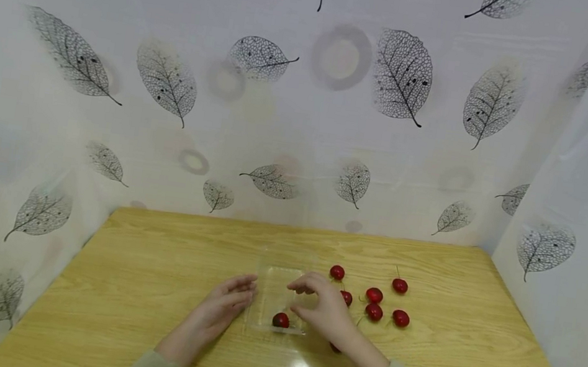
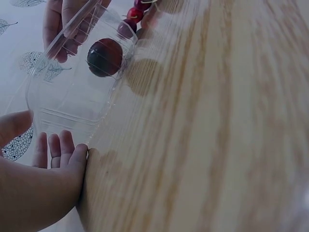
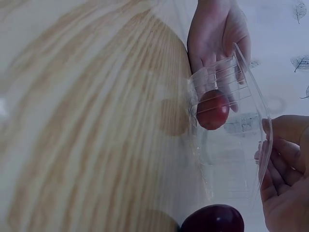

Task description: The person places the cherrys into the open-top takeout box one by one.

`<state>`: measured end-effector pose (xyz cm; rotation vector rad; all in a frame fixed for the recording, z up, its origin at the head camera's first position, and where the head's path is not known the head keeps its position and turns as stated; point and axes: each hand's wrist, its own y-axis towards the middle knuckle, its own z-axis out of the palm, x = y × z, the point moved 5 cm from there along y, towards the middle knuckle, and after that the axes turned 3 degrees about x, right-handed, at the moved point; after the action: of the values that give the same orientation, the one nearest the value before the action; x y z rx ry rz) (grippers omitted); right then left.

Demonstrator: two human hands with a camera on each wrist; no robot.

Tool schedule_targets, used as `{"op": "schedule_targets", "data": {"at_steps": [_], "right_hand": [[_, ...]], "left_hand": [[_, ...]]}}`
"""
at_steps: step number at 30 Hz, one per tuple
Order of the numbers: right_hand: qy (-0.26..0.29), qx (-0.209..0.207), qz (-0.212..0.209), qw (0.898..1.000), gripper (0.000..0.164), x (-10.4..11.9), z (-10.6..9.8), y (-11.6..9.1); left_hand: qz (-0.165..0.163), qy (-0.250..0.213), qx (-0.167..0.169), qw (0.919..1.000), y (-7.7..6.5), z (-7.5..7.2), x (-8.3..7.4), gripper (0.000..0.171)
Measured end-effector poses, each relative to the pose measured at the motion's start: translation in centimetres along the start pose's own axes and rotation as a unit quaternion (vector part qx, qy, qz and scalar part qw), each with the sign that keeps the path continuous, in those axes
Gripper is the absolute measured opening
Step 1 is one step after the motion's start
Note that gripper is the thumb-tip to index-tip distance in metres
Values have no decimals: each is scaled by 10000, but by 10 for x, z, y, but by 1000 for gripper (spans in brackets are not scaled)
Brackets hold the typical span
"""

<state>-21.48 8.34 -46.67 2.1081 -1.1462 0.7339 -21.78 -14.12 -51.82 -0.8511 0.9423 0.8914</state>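
A clear plastic box (image 1: 276, 330) sits on the table with one dark red cherry (image 1: 281, 320) at its near end. My left hand (image 1: 223, 306) is beside the box's left wall, fingers extended and fingertips right at the side. Over the right rim reaches my right hand (image 1: 323, 308), its thumb and fingers parted above the inside with nothing between them. In the right wrist view, the thumb and fingers of the right hand (image 3: 288, 166) overlap the box's rim. Another cherry (image 3: 212, 221) lies outside the box, partly hidden under the right forearm in the head view.
Several loose cherries (image 1: 374, 295) with stems are scattered on the wooden table (image 1: 164, 265) right of the box. One cherry (image 1: 346, 298) is partly covered by the right hand. A white leaf-patterned sheet (image 1: 301, 134) stands around the table's back and sides.
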Motion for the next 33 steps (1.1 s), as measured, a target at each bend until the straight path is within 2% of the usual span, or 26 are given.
{"op": "schedule_targets", "data": {"at_steps": [8,14,24,33], "right_hand": [[286,-164,-159,9993,31,1,-8,-2],[488,-258,22,9985,31,-3,-18,-1],[839,-413,679,9933,31,-14,-47,0],[801,-886,667,9906,29,-29,-76,1]], "left_hand": [[-59,-35,-29,10000,0,0,1,59],[-49,-44,-4,10000,-1,1,0,59],[-4,-22,66,10000,-1,1,0,59],[19,-52,51,10000,-2,1,-1,58]]}}
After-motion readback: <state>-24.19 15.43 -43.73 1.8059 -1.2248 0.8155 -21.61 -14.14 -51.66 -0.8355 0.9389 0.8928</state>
